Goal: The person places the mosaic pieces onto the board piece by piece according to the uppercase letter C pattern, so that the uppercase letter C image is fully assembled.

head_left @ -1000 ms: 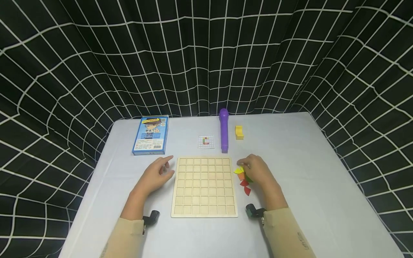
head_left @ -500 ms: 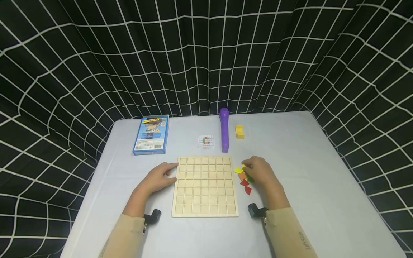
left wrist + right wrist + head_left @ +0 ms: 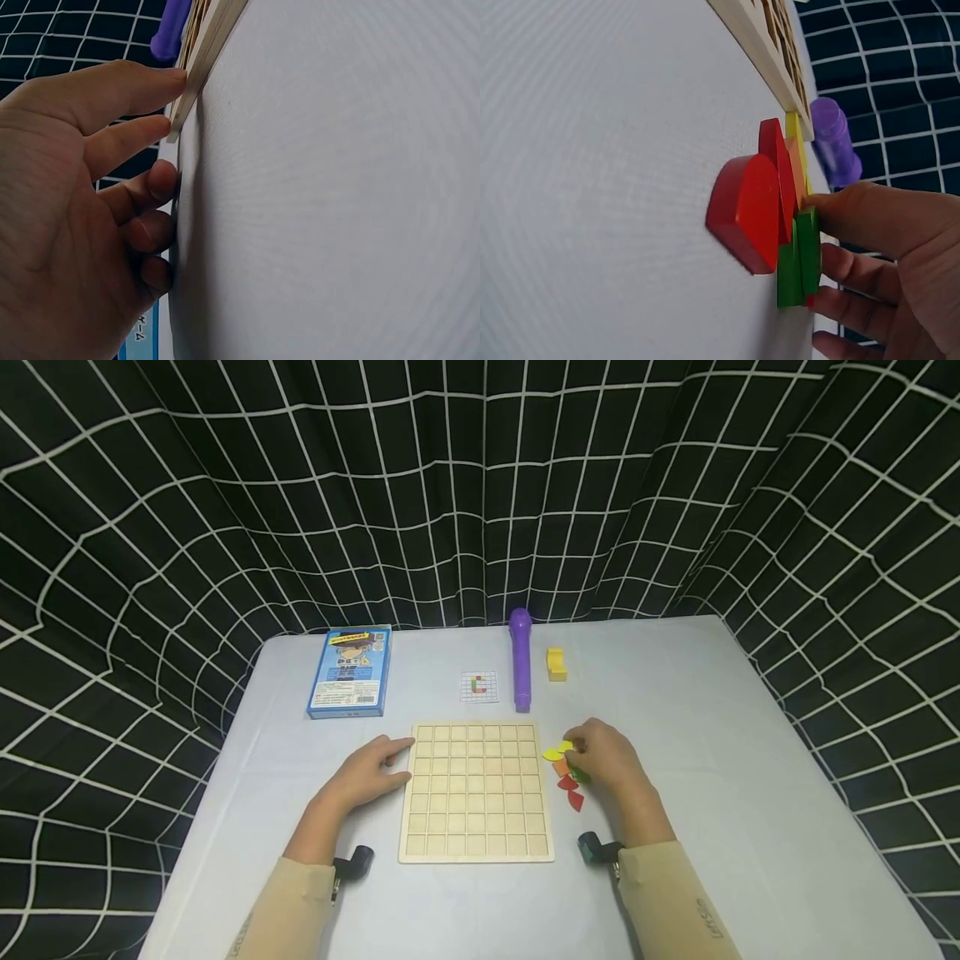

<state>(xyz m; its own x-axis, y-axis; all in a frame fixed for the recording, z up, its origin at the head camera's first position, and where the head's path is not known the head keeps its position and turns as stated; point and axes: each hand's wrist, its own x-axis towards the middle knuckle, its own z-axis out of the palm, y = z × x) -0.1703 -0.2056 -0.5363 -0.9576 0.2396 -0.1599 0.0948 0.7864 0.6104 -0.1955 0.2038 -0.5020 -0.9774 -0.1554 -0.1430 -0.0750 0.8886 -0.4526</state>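
A pale wooden grid board (image 3: 476,789) lies flat at the table's middle. My left hand (image 3: 392,757) rests on the table at its left side, fingers fairly straight and touching the board's edge (image 3: 201,71). Just right of the board lies a small cluster of coloured pieces: yellow (image 3: 553,753), orange (image 3: 561,767), two red (image 3: 573,793) and green (image 3: 580,775). My right hand (image 3: 583,758) hovers low over this cluster. In the right wrist view its thumb (image 3: 862,217) and curled fingers pinch a green piece (image 3: 798,259) beside the red pieces (image 3: 750,210).
A blue box (image 3: 350,672) lies at the back left. Behind the board are a small pattern card (image 3: 479,687), a purple cylinder (image 3: 521,664) and a yellow block (image 3: 556,665). The grey table (image 3: 712,760) is ringed by a black curtain with white grid lines.
My left hand slid right until its fingers met the board's left edge. My right hand stayed over the coloured pieces, shifting only slightly.
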